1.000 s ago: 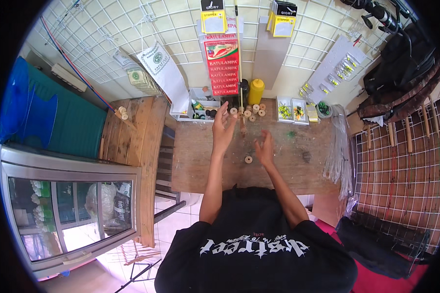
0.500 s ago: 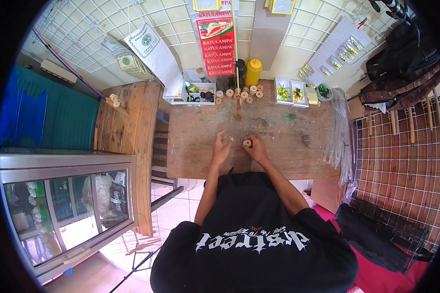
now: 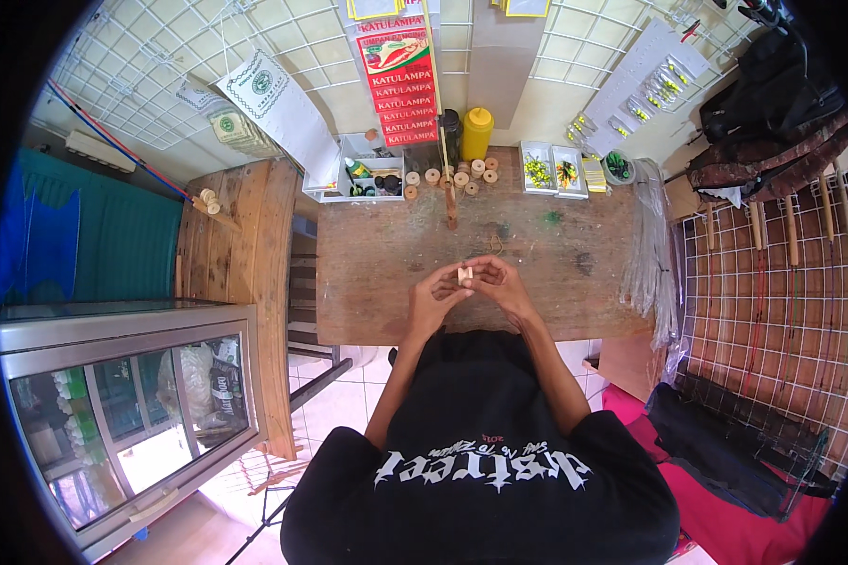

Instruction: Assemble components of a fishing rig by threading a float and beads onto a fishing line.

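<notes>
Nearest, above the front part of the brown wooden tabletop (image 3: 377,273), one small pale wooden spool (image 3: 464,276) is held between both hands. The left hand (image 3: 432,297) grips it with thumb and fingers from the left; the right hand (image 3: 502,287) pinches the opposite side. Whether anything is wound on it is too small to tell. Beyond lies a thin tan loop of cord (image 3: 496,246), untouched. At the rear, several similar round wooden spools (image 3: 432,176) stand grouped, not taken up, near a yellow squeeze bottle (image 3: 477,137).
</notes>
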Action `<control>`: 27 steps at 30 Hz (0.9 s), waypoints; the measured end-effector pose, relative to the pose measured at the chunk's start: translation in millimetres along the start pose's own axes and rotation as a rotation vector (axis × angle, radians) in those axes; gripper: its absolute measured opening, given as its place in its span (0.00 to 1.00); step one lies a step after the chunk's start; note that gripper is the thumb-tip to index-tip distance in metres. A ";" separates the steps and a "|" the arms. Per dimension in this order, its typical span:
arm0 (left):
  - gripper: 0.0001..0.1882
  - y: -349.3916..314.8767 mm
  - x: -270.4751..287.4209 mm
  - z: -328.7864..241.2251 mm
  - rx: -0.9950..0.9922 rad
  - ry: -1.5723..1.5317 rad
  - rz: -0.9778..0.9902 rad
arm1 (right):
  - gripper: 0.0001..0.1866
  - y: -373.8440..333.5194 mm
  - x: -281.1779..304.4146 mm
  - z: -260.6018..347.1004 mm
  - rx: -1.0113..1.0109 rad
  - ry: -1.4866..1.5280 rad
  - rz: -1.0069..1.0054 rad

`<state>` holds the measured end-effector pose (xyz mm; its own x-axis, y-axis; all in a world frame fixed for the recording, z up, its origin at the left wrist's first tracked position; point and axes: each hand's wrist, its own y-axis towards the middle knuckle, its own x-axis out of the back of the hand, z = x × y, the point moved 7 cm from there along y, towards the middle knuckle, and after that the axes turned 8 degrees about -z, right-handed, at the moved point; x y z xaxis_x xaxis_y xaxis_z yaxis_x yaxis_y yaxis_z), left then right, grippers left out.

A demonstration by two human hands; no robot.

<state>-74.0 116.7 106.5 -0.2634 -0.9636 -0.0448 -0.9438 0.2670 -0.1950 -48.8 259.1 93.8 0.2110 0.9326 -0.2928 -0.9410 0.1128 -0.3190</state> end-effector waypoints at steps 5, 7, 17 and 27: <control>0.23 -4.2 3.7 -17.2 -0.020 0.032 -0.002 | 0.17 -4.2 -7.0 10.5 -0.038 0.039 0.057; 0.22 -5.0 5.1 -20.0 0.000 0.029 0.013 | 0.17 -5.0 -10.3 10.9 -0.064 0.031 0.075; 0.20 -8.5 10.2 -39.1 -0.097 0.106 -0.012 | 0.12 -6.9 -15.3 24.6 -0.048 -0.009 0.006; 0.21 -12.9 6.2 -53.8 -0.169 0.087 0.051 | 0.13 -11.3 -1.7 52.1 0.296 -0.139 -0.273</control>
<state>-74.2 107.7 161.4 -0.3207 -0.9465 0.0356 -0.9471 0.3199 -0.0268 -52.3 274.2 144.9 0.4444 0.8899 -0.1028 -0.8951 0.4366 -0.0899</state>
